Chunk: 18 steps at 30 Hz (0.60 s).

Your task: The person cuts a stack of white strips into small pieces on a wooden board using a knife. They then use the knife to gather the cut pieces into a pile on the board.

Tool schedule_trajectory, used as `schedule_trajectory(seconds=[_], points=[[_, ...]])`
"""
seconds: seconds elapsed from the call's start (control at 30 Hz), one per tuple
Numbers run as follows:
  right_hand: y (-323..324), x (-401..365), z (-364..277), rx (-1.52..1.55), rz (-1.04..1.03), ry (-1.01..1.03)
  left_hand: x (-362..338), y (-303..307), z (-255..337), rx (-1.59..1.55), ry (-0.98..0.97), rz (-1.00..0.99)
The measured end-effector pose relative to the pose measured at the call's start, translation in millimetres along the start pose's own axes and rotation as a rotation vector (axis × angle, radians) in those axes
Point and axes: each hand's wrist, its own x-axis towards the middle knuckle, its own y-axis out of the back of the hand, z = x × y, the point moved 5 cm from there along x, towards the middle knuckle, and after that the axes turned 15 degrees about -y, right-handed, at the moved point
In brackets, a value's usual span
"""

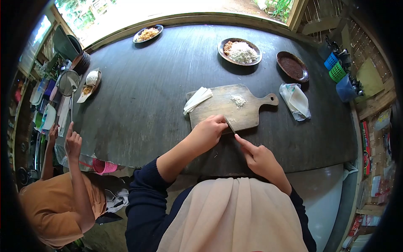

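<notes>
A dark tabletop (138, 109) is filling most of the space, running back to a wooden-framed opening where daylight is pouring in. Nearest, the right hand (261, 158) is gripping a small knife (230, 125), its fingers curling closed around the hidden handle while the blade is slanting over the near edge of the wooden cutting board (218, 111). The left hand (210, 129) is sitting just beside that blade, so the likeliest mishap is a nicked fingertip, caused by the edge slipping sideways or the board shifting. The right index finger is stretching forward along the knife; the left wrist is bending inward, its fingertips bunching closely together and pointing down, though whether they are pinching anything cannot be told. Farther up the board, thin white shreds (238, 101) are lying in a loose heap, perhaps easy to scatter with a careless sweep. The flat white strips (198, 100) are overhanging the left edge and could slide off if bumped. Right of the board handle, a plastic packet (295, 102) is holding a folded white sheet. Beyond, a brown oval dish (292, 67) is resting near a plate (219, 53) bearing white shreds and an orange-brown filling.
</notes>
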Motion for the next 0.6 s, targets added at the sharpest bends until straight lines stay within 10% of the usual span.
schedule_trajectory(seconds=[0.6], points=[[-8, 5, 13, 0.514, -0.177, -0.137, 3, 7, 0, -0.097, 0.075, 0.064]])
